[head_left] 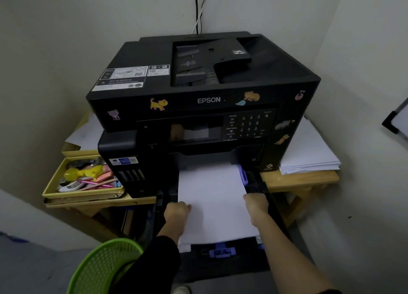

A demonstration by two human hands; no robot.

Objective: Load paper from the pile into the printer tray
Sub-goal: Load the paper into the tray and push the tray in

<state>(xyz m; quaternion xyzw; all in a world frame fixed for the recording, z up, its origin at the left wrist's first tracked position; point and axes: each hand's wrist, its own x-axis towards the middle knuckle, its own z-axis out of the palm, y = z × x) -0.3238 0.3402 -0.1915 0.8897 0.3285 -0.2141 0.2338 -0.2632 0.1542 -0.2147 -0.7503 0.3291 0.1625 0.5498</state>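
Note:
A black Epson printer stands on a wooden table. Its paper tray is pulled out toward me at the bottom front, with purple guides on the right and at the near end. A white stack of paper lies in the tray, its far end inside the printer. My left hand grips the stack's left edge, thumb on top. My right hand grips the right edge the same way. The paper pile lies on the table to the right of the printer.
A yellow box of pens and small items sits left of the printer, with loose sheets behind it. A green mesh basket stands on the floor at lower left. Walls close in on both sides.

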